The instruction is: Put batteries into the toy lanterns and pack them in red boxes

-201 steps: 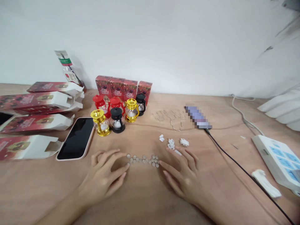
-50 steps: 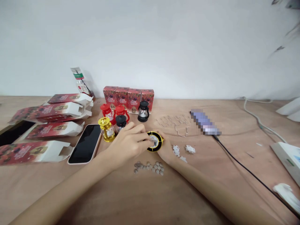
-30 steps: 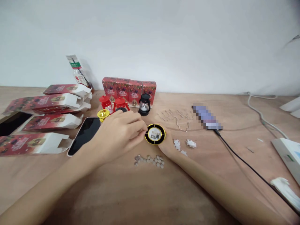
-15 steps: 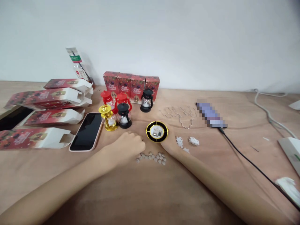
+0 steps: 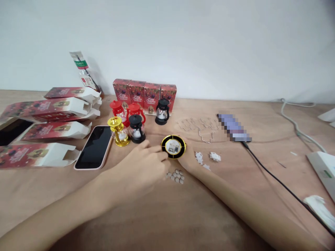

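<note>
My right hand (image 5: 188,159) is closed around a small gold lantern (image 5: 173,146), tipped so that its round black-and-gold underside with an uncovered compartment faces me. My left hand (image 5: 146,161) is just left of that underside, over part of a group of small round button cells (image 5: 178,176). Its fingers are curled together, and whatever is between them is hidden. Beyond it stand another gold lantern (image 5: 119,131), a black lantern (image 5: 137,129) and two red lanterns (image 5: 134,109). A second black lantern (image 5: 162,112) stands farther back.
Red boxes (image 5: 151,97) stand by the wall; opened boxes (image 5: 56,130) lie left, beside a phone (image 5: 94,148). Bent wire handles (image 5: 196,124) and white plastic pieces (image 5: 215,156) lie right of centre. A second phone (image 5: 232,127) has a black cable (image 5: 272,173) attached.
My left hand has moved right and towards me, now covering some of the button cells and reaching the lantern's edge. The right hand keeps its hold. The whole view has shifted slightly.
</note>
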Motion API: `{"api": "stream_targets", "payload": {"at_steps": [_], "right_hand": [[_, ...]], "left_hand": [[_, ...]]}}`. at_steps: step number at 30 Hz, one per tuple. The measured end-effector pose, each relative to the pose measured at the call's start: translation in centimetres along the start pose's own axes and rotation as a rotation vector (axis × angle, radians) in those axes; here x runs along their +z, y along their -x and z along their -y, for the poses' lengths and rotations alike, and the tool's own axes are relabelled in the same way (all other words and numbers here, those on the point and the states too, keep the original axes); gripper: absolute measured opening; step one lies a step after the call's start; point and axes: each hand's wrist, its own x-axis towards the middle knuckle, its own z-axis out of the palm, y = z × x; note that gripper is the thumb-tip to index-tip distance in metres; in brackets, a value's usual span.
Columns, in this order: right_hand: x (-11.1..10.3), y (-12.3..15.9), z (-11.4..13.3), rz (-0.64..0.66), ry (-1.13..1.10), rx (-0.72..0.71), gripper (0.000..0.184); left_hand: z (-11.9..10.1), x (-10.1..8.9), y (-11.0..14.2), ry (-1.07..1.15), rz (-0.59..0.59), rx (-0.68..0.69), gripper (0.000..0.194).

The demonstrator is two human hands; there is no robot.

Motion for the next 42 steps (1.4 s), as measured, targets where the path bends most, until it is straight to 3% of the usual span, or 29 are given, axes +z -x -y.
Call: {"api": "stream_targets", "payload": {"at_steps": [4, 7, 12, 18, 21, 23, 25, 28, 32, 37, 42], "right_hand": [[0.0, 0.1, 0.4, 0.012, -0.004, 0.005, 0.018], [0.0, 0.1, 0.5, 0.01, -0.012, 0.0, 0.017], [0.0, 0.0, 0.4, 0.005, -0.016, 0.002, 0.017], [0.0, 0.0, 0.5, -0.015, -0.017, 0.017, 0.019], [0.0, -0.1, 0.3, -0.029, -0.018, 0.024, 0.017], [0.1, 0.0, 0.0, -0.039, -0.021, 0.024, 0.015], [0.1, -0.1, -0.3, -0.048, -0.024, 0.022, 0.014], [0.2, -0.1, -0.6, -0.055, -0.032, 0.012, 0.01], [0.2, -0.2, -0.5, -0.04, -0.031, 0.007, 0.01], [0.1, -0.1, -0.3, -0.031, -0.014, 0.016, 0.012], [0.2, -0.1, -0.4, -0.046, -0.008, 0.01, 0.009]], "left_hand": [[-0.3, -0.8, -0.8, 0.042, -0.386, -0.11, 0.015], [0.3, 0.2, -1.2, -0.065, -0.516, -0.178, 0.016], [0.8, 1.4, -1.2, -0.187, -0.504, -0.126, 0.019], [0.8, 0.1, -1.2, -0.132, -0.492, -0.113, 0.017], [1.5, -0.5, -1.1, 0.023, -0.516, -0.206, 0.017], [2.2, -0.6, -0.8, 0.112, -0.435, -0.309, 0.014], [2.9, -0.2, -0.4, 0.115, -0.214, -0.371, 0.015], [3.3, 1.1, 0.2, 0.103, 0.128, -0.32, 0.017], [2.6, 2.6, 0.0, 0.26, 0.252, -0.273, 0.013], [1.9, 2.7, -1.0, 0.375, 0.387, -0.321, 0.016], [2.5, 2.9, -0.8, 0.26, 0.367, -0.348, 0.016]]}}
